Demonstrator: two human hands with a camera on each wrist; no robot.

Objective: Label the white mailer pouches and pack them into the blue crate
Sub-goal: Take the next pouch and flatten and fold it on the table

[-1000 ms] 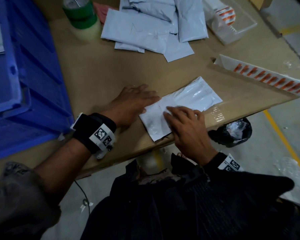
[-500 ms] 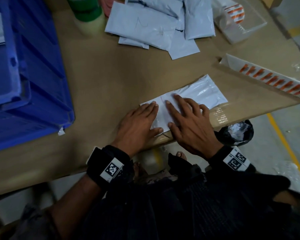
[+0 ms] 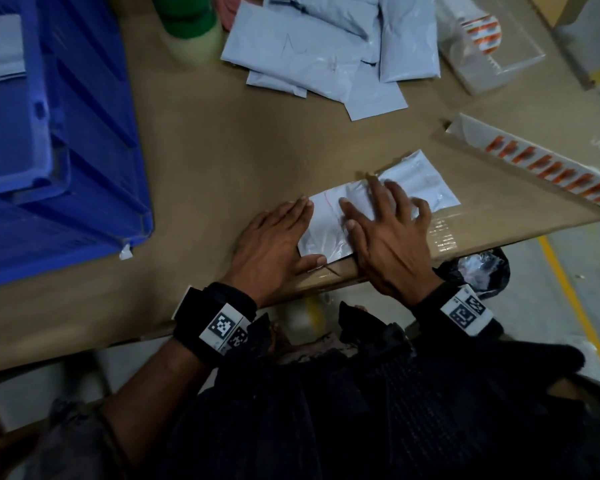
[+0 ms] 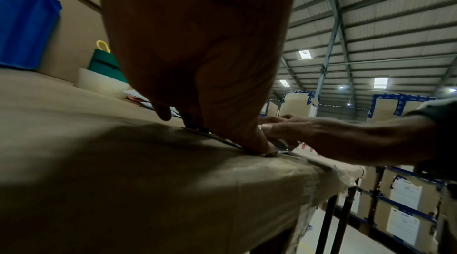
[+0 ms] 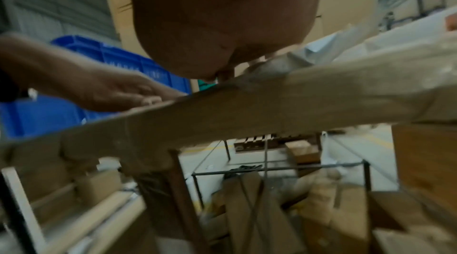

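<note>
A white mailer pouch [image 3: 426,183] lies at the table's near edge, with a white label on its left half. My left hand [image 3: 278,237] rests flat on the pouch's left end, fingers straight, thumb along its near edge. My right hand [image 3: 385,230] presses flat on the middle of the pouch, fingers spread. The blue crate [image 3: 59,133] stands at the left, with one white pouch [image 3: 0,50] inside. Several more pouches [image 3: 312,53] lie heaped at the back. In the left wrist view my left thumb presses the pouch's edge [image 4: 222,140].
A green tape roll [image 3: 187,19] stands behind the crate's corner. A strip of orange stickers [image 3: 548,168] lies at the right, and a clear tray [image 3: 489,46] at the back right. A black bin bag [image 3: 478,271] sits on the floor below the table edge.
Both hands have slid along the pouch, smoothing it. The left hand shifted from beside its left edge onto that end; the right hand moved farther up onto the middle.
</note>
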